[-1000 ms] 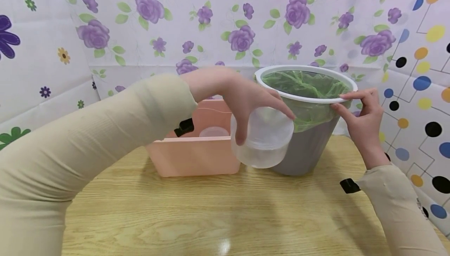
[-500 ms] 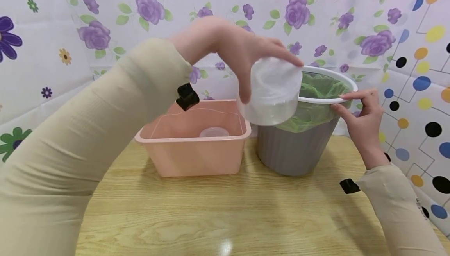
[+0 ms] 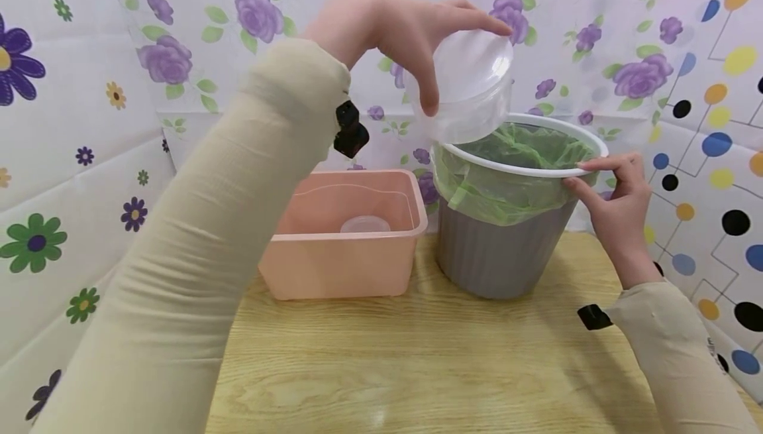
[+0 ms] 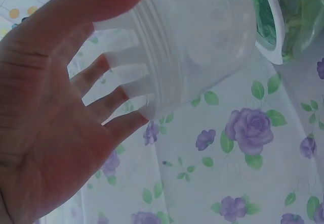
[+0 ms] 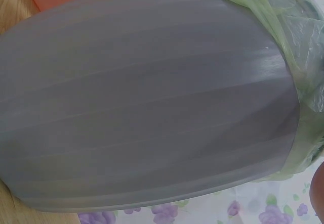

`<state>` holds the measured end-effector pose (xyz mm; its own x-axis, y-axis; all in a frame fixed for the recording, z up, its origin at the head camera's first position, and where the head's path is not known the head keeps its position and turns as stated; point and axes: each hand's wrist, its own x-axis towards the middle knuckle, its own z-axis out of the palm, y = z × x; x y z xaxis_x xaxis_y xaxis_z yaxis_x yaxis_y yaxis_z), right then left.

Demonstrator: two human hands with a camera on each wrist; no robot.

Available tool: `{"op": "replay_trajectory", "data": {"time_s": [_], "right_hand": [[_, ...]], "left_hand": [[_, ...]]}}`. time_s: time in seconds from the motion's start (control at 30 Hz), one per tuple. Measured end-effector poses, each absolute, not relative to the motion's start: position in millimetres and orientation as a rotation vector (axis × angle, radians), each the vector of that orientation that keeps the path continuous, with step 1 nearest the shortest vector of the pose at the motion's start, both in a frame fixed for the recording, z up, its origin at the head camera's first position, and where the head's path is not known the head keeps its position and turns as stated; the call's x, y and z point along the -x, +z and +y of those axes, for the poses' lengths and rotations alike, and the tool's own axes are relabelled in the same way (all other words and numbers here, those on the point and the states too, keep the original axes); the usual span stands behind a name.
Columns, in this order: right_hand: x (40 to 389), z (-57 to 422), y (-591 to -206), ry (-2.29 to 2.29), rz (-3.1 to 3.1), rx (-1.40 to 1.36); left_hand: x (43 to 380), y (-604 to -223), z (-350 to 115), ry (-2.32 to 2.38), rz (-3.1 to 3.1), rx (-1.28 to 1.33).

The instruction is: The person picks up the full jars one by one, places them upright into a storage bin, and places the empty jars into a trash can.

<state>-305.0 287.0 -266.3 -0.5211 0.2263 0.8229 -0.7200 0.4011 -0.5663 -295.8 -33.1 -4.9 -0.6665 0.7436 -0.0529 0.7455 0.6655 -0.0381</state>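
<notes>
My left hand [image 3: 411, 33] grips a clear round plastic container [image 3: 471, 99] from above, thumb on one side and fingers spread round the other. The container is tilted and overlaps the left edge of the trash can's white rim [image 3: 551, 122] in the head view. In the left wrist view the see-through container [image 4: 207, 37] shows the fingers through its wall. My right hand [image 3: 622, 199] pinches the rim on the right, index finger on top and thumb below. A green trash bag [image 3: 495, 199] lines the grey trash can [image 3: 501, 248] and folds over its outside.
A pink plastic bin [image 3: 340, 265] stands left of the trash can on the wooden table [image 3: 405, 361]. Inside it lies a clear round plastic piece [image 3: 365, 224]. Floral sheeting [image 3: 256, 76] forms the back wall, and a dotted sheet [image 3: 715, 222] hangs at the right.
My left hand has lifted the container from in front of the bin and trash can up to above rim height. The right hand has stayed on the rim.
</notes>
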Motion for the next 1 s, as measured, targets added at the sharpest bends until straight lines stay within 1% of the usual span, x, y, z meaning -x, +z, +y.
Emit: {"op": "replay_trajectory", "data": {"time_s": [0.43,0.83,1.0], "right_hand": [[311.6,286.7,-268.9,1.254,-1.722,-0.463],[314.4,290.2,-269.8,1.254,-1.726,-0.442],[314.1,291.6,-270.1,1.26,-1.729,-0.438]], "left_hand": [[312.6,-27.8,-12.6,-0.055,2.9,-1.441],[330.3,-47.0,13.6,-0.022,2.917,-1.368],[337.4,-54.7,23.9,0.012,2.903,-1.376]]}}
